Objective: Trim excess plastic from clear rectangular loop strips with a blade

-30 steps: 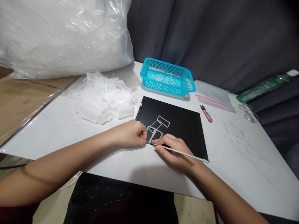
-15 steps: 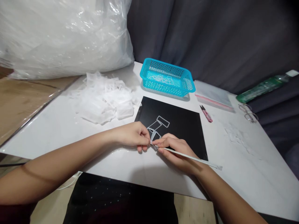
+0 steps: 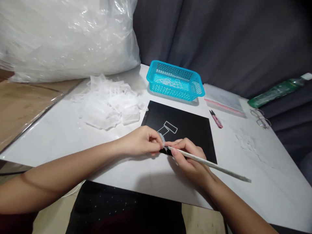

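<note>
My left hand (image 3: 140, 141) pinches a pale translucent plastic frame piece (image 3: 162, 138) at the near edge of a black mat (image 3: 192, 133). My right hand (image 3: 188, 159) holds a thin white stick (image 3: 212, 165) like a pen, its tip against that piece beside my left fingertips. The stick's long end points right, over the white table (image 3: 136, 175). Another small rectangular frame (image 3: 170, 127) joined to the piece lies flat on the mat just beyond my hands.
A turquoise basket (image 3: 193, 91) with several clear frames stands behind the mat. A heap of clear plastic pieces (image 3: 109, 102) lies to the left, a big plastic bag (image 3: 65, 35) behind it. Pink snips (image 3: 215, 118), a zip bag (image 3: 223, 99), glasses (image 3: 260, 117) and a green bottle (image 3: 275, 91) are on the right.
My left hand has lifted and gathered the frame pieces off the mat. The right hand has swung the stick so its far end reaches further right and lower.
</note>
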Motion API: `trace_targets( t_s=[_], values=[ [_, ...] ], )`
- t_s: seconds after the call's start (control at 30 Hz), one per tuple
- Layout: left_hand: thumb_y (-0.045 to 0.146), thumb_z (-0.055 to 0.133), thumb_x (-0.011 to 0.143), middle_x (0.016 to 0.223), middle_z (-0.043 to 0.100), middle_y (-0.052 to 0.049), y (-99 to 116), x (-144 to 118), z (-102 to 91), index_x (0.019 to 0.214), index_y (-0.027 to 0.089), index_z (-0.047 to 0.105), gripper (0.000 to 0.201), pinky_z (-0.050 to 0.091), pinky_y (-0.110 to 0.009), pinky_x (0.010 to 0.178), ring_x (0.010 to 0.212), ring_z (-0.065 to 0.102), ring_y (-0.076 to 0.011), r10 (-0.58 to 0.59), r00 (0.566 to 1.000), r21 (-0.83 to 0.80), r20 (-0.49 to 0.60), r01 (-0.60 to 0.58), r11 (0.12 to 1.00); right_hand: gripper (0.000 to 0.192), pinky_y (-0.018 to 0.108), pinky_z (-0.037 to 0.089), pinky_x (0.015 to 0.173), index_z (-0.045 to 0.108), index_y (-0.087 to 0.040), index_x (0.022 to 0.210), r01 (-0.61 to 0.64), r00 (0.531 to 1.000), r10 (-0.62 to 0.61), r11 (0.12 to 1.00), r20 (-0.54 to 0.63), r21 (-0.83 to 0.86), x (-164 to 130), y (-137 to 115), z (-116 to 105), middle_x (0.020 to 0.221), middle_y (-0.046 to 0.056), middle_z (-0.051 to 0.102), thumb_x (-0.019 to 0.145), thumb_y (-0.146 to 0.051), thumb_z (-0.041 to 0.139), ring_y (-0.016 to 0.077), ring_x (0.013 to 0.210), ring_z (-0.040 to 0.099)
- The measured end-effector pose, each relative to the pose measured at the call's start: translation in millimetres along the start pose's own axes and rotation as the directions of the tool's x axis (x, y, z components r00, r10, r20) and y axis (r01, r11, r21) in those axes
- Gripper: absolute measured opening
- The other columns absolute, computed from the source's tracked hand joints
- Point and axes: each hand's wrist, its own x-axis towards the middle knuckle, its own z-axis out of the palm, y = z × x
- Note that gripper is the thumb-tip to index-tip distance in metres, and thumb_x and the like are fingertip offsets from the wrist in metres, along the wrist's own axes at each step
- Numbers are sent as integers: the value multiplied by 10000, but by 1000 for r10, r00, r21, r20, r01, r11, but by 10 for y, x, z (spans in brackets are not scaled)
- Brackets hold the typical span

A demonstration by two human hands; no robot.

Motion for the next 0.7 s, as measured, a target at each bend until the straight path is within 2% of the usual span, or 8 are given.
trace_targets(
  t_s=[0.1, 0.3, 0.43, 0.6, 0.7],
  values=[
    [143, 575, 767, 578, 627, 11, 2, -1, 8, 746, 126, 679, 107, 394, -165, 503, 520, 536, -67, 1, 1000, 4, -2, -1, 1000, 44, 318, 523, 777, 564, -245, 849, 37, 999, -37, 999, -11, -37, 0, -30, 6, 1009, 49, 748, 880, -214, 574, 206, 940, 700],
    [148, 564, 780, 602, 641, -3, -15, 12, 8, 764, 125, 680, 119, 401, -163, 505, 546, 556, -75, 5, 1000, -5, 1, -5, 1000, 67, 285, 528, 764, 555, -242, 823, -15, 1000, 15, 1000, 8, -17, 3, -43, -11, 1019, 24, 755, 882, -226, 581, 189, 945, 707],
    [153, 562, 781, 604, 641, -4, -23, 11, 9, 758, 125, 678, 122, 399, -162, 506, 548, 552, -74, 14, 1000, 12, 1, -14, 1000, 70, 266, 532, 756, 557, -245, 822, 4, 1000, -5, 1000, -10, -26, 9, -32, -8, 1003, 14, 757, 884, -235, 587, 175, 932, 710],
    [154, 569, 758, 606, 647, -6, 2, 0, 19, 741, 127, 677, 112, 390, -161, 491, 528, 535, -71, 2, 1000, 53, -16, -1, 999, 59, 275, 536, 753, 567, -226, 848, 143, 989, -148, 982, -26, -124, 8, -29, 25, 955, 52, 741, 884, -179, 566, 174, 910, 702],
    [137, 554, 725, 575, 629, 4, 24, 2, 30, 698, 131, 663, 113, 390, -164, 487, 523, 531, -76, -19, 999, 68, -27, 21, 997, 88, 295, 542, 762, 557, -210, 872, 274, 958, -286, 936, -27, -221, 2, -25, 61, 924, 72, 733, 880, -124, 542, 178, 892, 691]
  ],
)
